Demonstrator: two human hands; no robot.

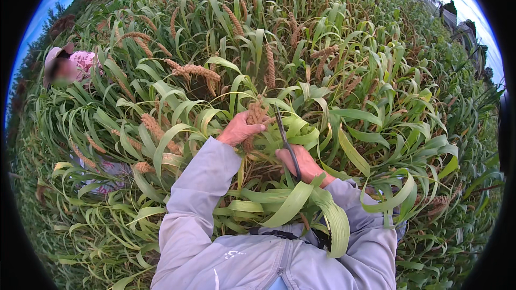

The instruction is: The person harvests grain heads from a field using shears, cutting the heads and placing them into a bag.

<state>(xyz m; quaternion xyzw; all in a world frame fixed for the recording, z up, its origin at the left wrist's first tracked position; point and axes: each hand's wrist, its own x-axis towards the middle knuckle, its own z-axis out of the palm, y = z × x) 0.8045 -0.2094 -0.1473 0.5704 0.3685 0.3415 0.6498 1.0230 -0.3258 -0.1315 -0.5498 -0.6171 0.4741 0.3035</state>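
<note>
My left hand [243, 128] is closed around a brown foxtail millet seed head [255, 113], whose lower end hangs below the fingers. To its right, my right hand [299, 162] grips dark-handled scissors [287, 145], with the blades pointing up and away from me beside the seed head. Leaves partly cover the blade tips, so I cannot tell whether they touch a stalk. Broad green leaves [300, 129] lie around and behind the scissors. Another thick millet head [155, 128] leans among leaves left of my left hand.
Dense millet plants surround me, with drooping heads [270, 66] ahead. Long leaves [331, 221] arch over my right forearm and jacket front. At the far left, a person [82, 62] in a hat and pink patterned top stands among the plants. Dark netting or sheeting [449, 18] shows at the upper right.
</note>
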